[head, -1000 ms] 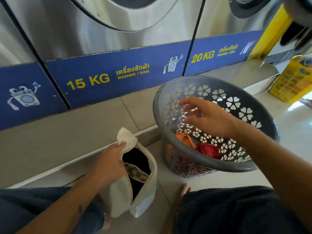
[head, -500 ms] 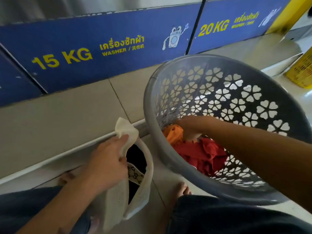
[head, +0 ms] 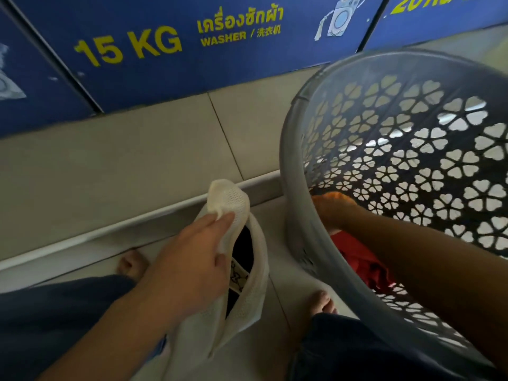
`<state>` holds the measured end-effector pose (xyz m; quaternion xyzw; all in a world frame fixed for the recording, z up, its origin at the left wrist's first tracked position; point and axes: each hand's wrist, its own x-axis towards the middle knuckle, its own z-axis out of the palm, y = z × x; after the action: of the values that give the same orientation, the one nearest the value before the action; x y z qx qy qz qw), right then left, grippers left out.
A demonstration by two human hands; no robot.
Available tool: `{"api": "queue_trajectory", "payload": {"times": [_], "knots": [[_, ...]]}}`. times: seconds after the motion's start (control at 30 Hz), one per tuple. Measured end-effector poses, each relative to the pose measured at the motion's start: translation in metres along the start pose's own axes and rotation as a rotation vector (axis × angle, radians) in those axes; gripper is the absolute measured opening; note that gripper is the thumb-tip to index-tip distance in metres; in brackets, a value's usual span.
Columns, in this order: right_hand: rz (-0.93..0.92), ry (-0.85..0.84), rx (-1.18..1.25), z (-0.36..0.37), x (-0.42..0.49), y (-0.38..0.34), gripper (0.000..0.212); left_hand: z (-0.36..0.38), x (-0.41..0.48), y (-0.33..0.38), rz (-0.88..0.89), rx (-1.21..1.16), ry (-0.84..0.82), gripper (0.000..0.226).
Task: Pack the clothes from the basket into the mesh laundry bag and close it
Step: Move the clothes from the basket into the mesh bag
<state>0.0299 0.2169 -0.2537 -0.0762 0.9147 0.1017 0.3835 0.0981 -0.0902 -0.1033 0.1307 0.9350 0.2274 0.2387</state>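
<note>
A grey basket [head: 298, 149] with flower-shaped holes stands on the floor at the right, tilted towards me. Inside it lie an orange garment [head: 334, 198] and a red garment [head: 362, 265]. My right hand [head: 330, 213] reaches down into the basket at the orange garment; the rim hides its fingers. My left hand [head: 189, 262] grips the upper edge of the white mesh laundry bag [head: 247, 301], holding its mouth apart. Dark clothing with a patterned band [head: 240, 273] shows inside the bag.
Blue washer panels [head: 170, 50] marked 15 KG and 20 KG run across the back above a tiled step [head: 110, 166]. My bare feet [head: 323, 301] and dark trouser knees [head: 357, 350] are on the floor beside the bag and basket.
The view has moved down and closer. My right hand has sunk deeper into the basket onto the orange garment. My left hand still holds the bag's edge.
</note>
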Motion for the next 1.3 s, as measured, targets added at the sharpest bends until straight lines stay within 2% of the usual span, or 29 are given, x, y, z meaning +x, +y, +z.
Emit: {"api": "queue_trajectory", "payload": {"times": [0.17, 0.3, 0.47, 0.57, 0.7, 0.8, 0.87, 0.97, 1.07, 1.2, 1.3], "knots": [[-0.037, 0.001, 0.089, -0.020, -0.032, 0.001, 0.046, -0.001, 0.002, -0.002, 0.035, -0.002, -0.047, 0.066], [-0.017, 0.153, 0.307, -0.059, -0.101, 0.000, 0.026, -0.005, 0.001, -0.009, 0.041, -0.021, -0.072, 0.065], [0.060, 0.485, 0.503, -0.100, -0.191, 0.004, 0.010, -0.015, -0.011, 0.004, 0.058, -0.162, 0.010, 0.061], [0.047, 0.770, 0.583, -0.116, -0.247, -0.015, 0.009, -0.018, -0.022, 0.012, 0.138, -0.240, 0.037, 0.060], [-0.028, 1.182, 0.495, -0.122, -0.309, -0.071, 0.031, -0.022, -0.033, 0.009, 0.162, -0.302, 0.081, 0.059], [-0.056, 1.354, 0.388, -0.119, -0.337, -0.120, 0.030, -0.025, -0.040, -0.002, 0.120, -0.336, 0.123, 0.055], [-0.048, 1.311, 0.355, -0.108, -0.334, -0.139, 0.032, -0.025, -0.044, -0.010, 0.088, -0.381, 0.157, 0.054], [-0.112, 1.013, 0.487, -0.088, -0.316, -0.148, 0.051, -0.025, -0.049, -0.019, 0.057, -0.431, 0.187, 0.055], [-0.144, 0.873, 0.460, -0.074, -0.307, -0.147, 0.050, -0.025, -0.051, -0.023, 0.052, -0.437, 0.185, 0.058], [-0.057, 0.915, 0.436, -0.070, -0.300, -0.140, 0.055, -0.027, -0.053, -0.028, 0.065, -0.410, 0.193, 0.054], [-0.040, 1.031, 0.466, -0.072, -0.293, -0.132, 0.048, -0.030, -0.055, -0.031, 0.073, -0.387, 0.185, 0.053]]}}
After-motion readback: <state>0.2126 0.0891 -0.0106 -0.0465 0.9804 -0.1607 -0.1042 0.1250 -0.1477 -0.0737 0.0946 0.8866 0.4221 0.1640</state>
